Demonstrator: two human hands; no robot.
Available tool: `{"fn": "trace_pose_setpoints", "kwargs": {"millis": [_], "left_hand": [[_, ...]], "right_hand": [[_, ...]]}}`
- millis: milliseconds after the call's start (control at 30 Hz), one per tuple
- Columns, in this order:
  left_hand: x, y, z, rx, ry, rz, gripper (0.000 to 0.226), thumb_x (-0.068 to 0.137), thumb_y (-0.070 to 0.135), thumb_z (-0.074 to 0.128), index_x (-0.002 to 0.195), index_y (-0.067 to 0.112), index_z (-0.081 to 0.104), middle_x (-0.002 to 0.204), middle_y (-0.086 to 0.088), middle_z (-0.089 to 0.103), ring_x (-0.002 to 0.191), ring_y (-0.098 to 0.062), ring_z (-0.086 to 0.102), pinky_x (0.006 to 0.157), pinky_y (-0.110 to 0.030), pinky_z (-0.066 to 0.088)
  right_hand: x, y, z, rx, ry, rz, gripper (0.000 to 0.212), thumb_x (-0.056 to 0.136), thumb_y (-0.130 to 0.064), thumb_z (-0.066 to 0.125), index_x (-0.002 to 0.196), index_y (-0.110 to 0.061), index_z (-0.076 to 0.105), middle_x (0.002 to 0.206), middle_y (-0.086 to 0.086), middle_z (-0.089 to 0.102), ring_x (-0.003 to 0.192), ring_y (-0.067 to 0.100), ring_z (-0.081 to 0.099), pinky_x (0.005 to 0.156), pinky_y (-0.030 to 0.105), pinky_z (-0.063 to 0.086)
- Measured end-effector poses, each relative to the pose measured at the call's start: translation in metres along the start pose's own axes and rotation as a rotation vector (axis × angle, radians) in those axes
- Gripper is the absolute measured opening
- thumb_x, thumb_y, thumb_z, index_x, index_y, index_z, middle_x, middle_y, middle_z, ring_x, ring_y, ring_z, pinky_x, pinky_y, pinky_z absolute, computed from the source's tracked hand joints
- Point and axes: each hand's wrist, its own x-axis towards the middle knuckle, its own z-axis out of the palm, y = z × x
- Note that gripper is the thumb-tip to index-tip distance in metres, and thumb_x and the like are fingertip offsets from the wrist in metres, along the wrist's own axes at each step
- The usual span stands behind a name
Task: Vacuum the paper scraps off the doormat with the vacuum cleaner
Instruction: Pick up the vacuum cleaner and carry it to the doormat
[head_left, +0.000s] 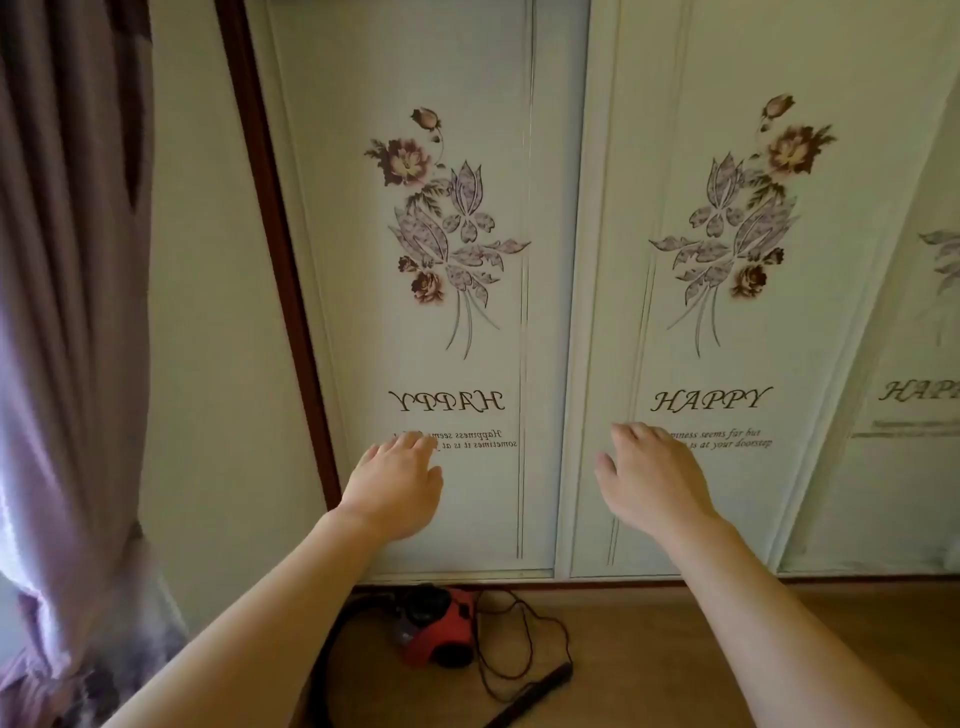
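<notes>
Both hands, left hand (397, 486) and right hand (652, 480), spread wide and empty, raised ahead of me; vacuum cleaner (434, 626) sits untouched on the floor (675, 654) below, I'd say grabbing it comes next.

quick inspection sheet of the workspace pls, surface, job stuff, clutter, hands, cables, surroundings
surface: light wooden floor, bare where it shows; no doormat or paper scraps in view
job's things: small red and black canister vacuum cleaner on the floor by the wardrobe base; its black hose curves to the left, and its black nozzle tube lies on the floor to the right
clutter: nothing seen
hands: left hand and right hand raised, open and empty, in front of the doors
cables: thin dark cord in loose loops on the floor beside the vacuum
surroundings: pale sliding wardrobe doors with flower prints and the word HAPPY; purple curtain at left
</notes>
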Motion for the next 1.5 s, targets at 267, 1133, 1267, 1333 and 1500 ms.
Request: {"fn": "trace_pose_setpoints", "kwargs": {"millis": [267,1133,1267,1333,1500], "left_hand": [[0.076,0.038,0.015,-0.04,-0.007,-0.083,0.051,0.107,0.034,0.033,0.157,0.02,0.034,0.162,0.001,0.035,0.148,-0.023,0.032,0.122,-0.036,0.022],[0.365,-0.077,0.084,-0.088,-0.014,-0.083,0.048,0.108,0.036,0.032,0.15,0.017,0.043,0.154,0.0,0.044,0.145,-0.021,0.036,0.122,-0.041,0.024],[0.405,-0.088,0.092,-0.056,-0.009,-0.077,0.048,0.108,0.036,0.032,0.151,0.016,0.041,0.157,-0.001,0.041,0.147,-0.02,0.033,0.123,-0.04,0.021],[0.421,-0.092,0.096,-0.033,-0.009,-0.102,0.049,0.108,0.035,0.031,0.153,0.017,0.038,0.16,-0.001,0.037,0.149,-0.019,0.03,0.124,-0.04,0.019],[0.455,-0.096,0.107,-0.008,-0.004,-0.216,0.05,0.108,0.035,0.031,0.155,0.018,0.036,0.161,0.0,0.036,0.15,-0.018,0.029,0.125,-0.039,0.017]], "right_hand": [[0.079,0.05,0.02,0.03,-0.002,-0.062,0.034,0.101,-0.032,0.035,0.119,-0.012,0.057,0.121,0.004,0.063,0.113,0.025,0.057,0.093,0.036,0.045],[0.353,-0.002,0.145,-0.033,-0.046,-0.098,0.04,0.1,-0.036,0.035,0.126,-0.015,0.057,0.125,0.002,0.063,0.116,0.024,0.055,0.096,0.036,0.044],[0.392,-0.004,0.158,-0.009,-0.059,-0.099,0.046,0.102,-0.038,0.036,0.138,-0.013,0.052,0.137,0.002,0.058,0.126,0.023,0.052,0.105,0.035,0.04],[0.415,-0.004,0.166,0.011,-0.054,-0.125,0.047,0.103,-0.038,0.036,0.139,-0.013,0.051,0.138,0.002,0.057,0.127,0.024,0.051,0.106,0.035,0.039],[0.488,-0.01,0.191,0.075,-0.058,-0.254,0.047,0.103,-0.037,0.036,0.141,-0.014,0.049,0.139,0.001,0.056,0.127,0.023,0.051,0.105,0.034,0.038]]}}
